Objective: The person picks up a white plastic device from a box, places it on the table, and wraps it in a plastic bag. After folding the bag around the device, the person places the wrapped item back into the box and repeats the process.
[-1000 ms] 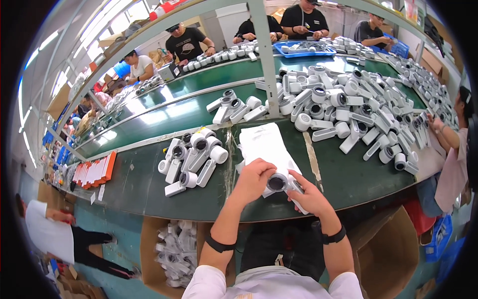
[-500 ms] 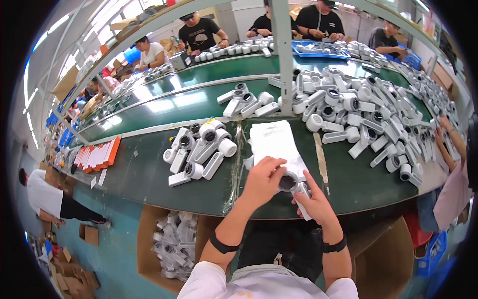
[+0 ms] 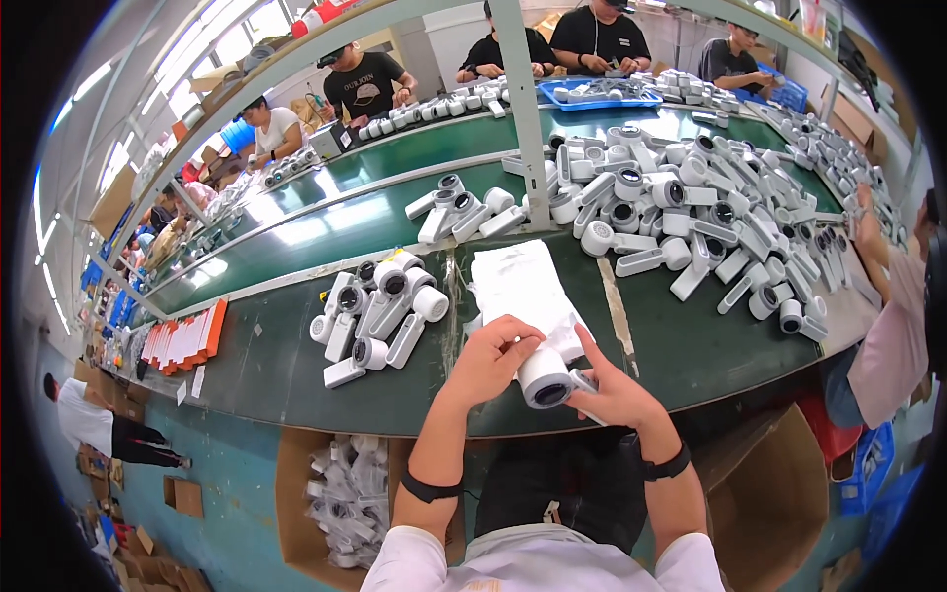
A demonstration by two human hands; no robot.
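Observation:
My right hand [image 3: 621, 393] is closed around the handle of a white handheld device, with its index finger stretched forward. The device's drum-shaped head [image 3: 546, 379] is tilted so that its dark round end faces me. Just left of the head, my left hand [image 3: 493, 363] has thumb and fingers pinched together beside the near edge of a stack of thin white bags [image 3: 518, 281]. What lies between those fingertips is hidden. The bag stack rests on the dark green bench beyond both hands.
A small pile of similar devices [image 3: 380, 311] lies left of the bags, and a large heap [image 3: 691, 207] spreads to the right. A metal post [image 3: 523, 118] rises behind. Below the bench, a carton [image 3: 296, 513] holds bagged devices. Orange-edged sheets [image 3: 185, 337] lie far left. Co-workers sit opposite.
The device's head has tipped, showing its white side, and sits a little nearer me. My left fingers have drawn together beside it. The whole view has shifted slightly.

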